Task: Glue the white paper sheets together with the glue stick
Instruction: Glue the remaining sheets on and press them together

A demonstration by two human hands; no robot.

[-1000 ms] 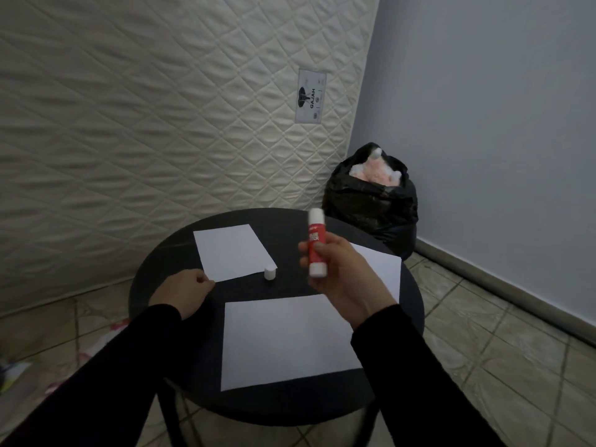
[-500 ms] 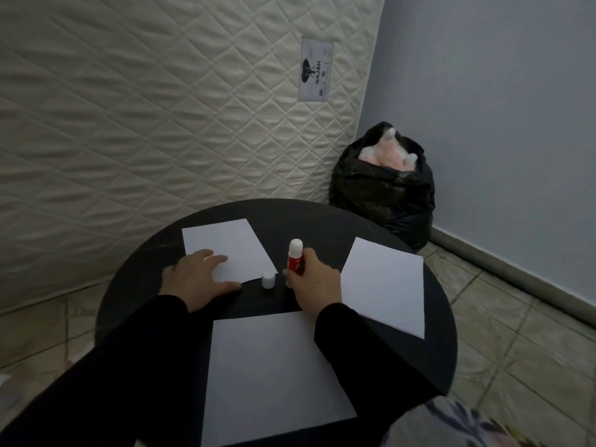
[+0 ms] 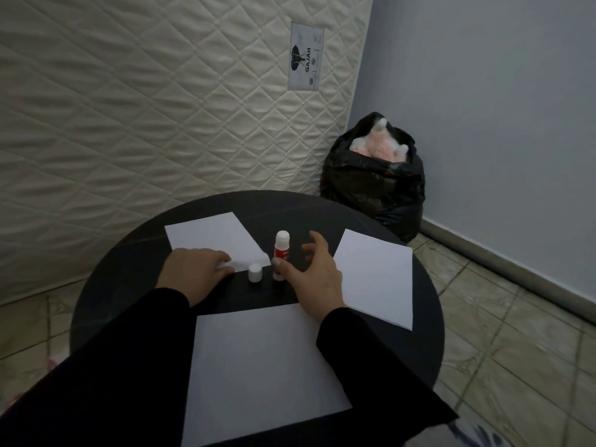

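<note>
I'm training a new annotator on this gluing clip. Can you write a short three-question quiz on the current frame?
1. True or false: the glue stick stands upright on the round black table.
2. How many white paper sheets lie on the table? A) two B) three C) four
3. Fill in: the left hand rests on the near edge of the ___ sheet.

Key
1. True. It stands uncapped beside its white cap, with the right hand open next to it, thumb near its base.
2. B: the far-left one, the right sheet and the near sheet.
3. far-left.
</note>
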